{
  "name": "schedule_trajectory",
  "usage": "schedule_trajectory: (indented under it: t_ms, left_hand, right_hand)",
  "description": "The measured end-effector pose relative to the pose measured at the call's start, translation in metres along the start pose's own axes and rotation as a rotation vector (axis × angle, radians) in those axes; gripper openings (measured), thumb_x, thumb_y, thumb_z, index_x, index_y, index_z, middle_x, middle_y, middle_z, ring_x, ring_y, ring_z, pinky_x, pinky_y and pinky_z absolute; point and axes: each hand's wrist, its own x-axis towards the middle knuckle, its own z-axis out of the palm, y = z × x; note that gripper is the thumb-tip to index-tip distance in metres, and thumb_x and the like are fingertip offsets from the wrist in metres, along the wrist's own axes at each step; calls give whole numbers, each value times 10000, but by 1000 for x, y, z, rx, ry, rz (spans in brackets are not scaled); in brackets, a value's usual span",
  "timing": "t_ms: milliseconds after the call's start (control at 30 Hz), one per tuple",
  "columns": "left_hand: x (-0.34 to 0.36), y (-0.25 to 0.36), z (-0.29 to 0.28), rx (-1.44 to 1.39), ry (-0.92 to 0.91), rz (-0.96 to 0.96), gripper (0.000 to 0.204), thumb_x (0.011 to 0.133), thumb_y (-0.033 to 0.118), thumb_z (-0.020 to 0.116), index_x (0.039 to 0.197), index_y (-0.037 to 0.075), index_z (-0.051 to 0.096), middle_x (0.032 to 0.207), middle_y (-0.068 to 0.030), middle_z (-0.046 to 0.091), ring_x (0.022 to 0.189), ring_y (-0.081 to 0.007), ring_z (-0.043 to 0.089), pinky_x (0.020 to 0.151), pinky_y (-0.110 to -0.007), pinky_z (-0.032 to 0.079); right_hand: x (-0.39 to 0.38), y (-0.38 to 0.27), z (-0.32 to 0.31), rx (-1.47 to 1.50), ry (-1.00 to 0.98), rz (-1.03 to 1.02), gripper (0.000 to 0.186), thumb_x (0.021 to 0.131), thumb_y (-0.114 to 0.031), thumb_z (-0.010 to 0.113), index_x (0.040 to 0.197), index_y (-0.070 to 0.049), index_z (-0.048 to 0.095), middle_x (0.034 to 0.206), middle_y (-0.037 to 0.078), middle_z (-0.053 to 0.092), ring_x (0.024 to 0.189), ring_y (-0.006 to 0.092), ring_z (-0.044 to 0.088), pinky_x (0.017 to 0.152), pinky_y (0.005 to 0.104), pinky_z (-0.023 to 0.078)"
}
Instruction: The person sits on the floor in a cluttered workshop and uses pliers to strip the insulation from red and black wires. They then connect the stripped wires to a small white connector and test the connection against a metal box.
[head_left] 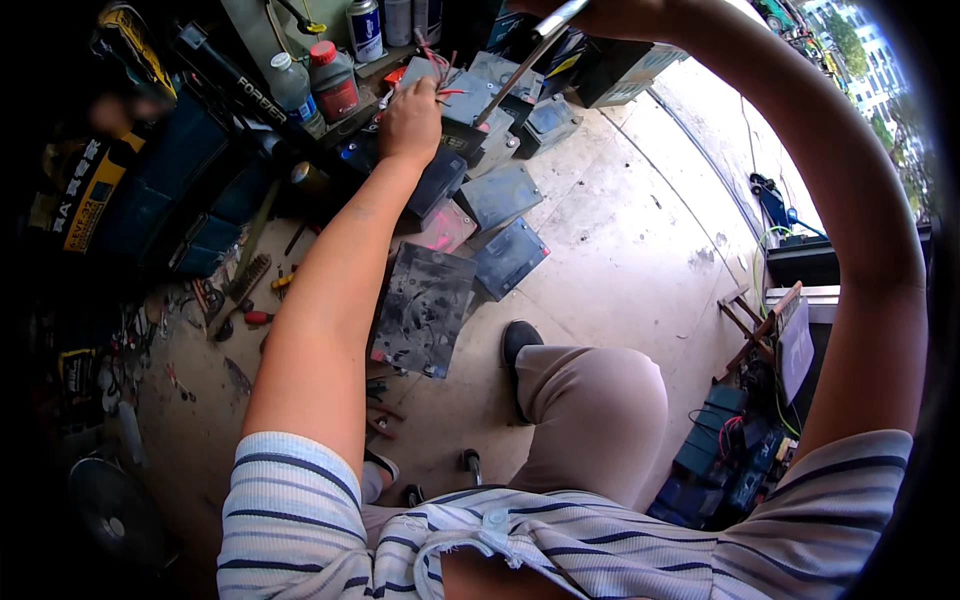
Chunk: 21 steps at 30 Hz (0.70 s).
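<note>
My left hand (412, 118) reaches far forward over a cluster of grey batteries, its fingers closed around thin red wires (452, 91) whose ends stick out past the fingertips. My right hand (625, 14) is at the top edge, partly cut off, with its arm arched high on the right. It grips a long thin metal rod-like tool (515, 72), bright at the upper end, slanting down toward the batteries; its exact kind does not show. Under my left wrist sits a dark battery (437, 182). Nearer to me lie a dusty black battery (424, 310) and a smaller dark-blue battery (511, 258).
A red-capped bottle (333, 80), a clear bottle (292, 88) and a spray can (366, 30) stand at the far left. A brush (250, 280) and scattered tools lie on the left floor. At right are a small wooden stool (750, 330) and more batteries (712, 430).
</note>
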Motion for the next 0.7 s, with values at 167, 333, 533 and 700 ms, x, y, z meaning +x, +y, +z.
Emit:
schedule_trajectory:
  t_ms: [167,333,533,700]
  left_hand:
    - [6,-3,-63,-584,-83,-594,316,933,301,507,1033,1,510,855,-198,636,803,-374,630,717,-461,486]
    - [-29,30,-130,-943,46,-683,263,972,301,482,832,82,438,563,7,403,375,-117,390,354,-292,346]
    - [-123,85,-269,-1263,-170,-990,252,974,361,489,865,139,436,600,44,373,409,-75,330,382,-240,256]
    - [-183,107,-304,-1250,-179,-1020,255,965,370,502,891,130,453,615,35,397,399,-68,330,372,-236,250]
  right_hand:
    - [4,16,15,-283,245,-246,380,809,-410,620,577,-109,629,613,28,586,691,255,580,616,428,457]
    - [-25,54,54,-560,39,156,220,731,-377,673,754,-158,683,705,58,623,790,285,586,644,514,447]
    - [-41,-14,12,-66,-27,470,313,873,-351,596,907,-66,718,858,121,688,792,276,682,660,348,542]
    - [-33,11,17,608,31,693,233,883,-199,530,849,-28,685,744,99,660,629,180,650,630,344,559]
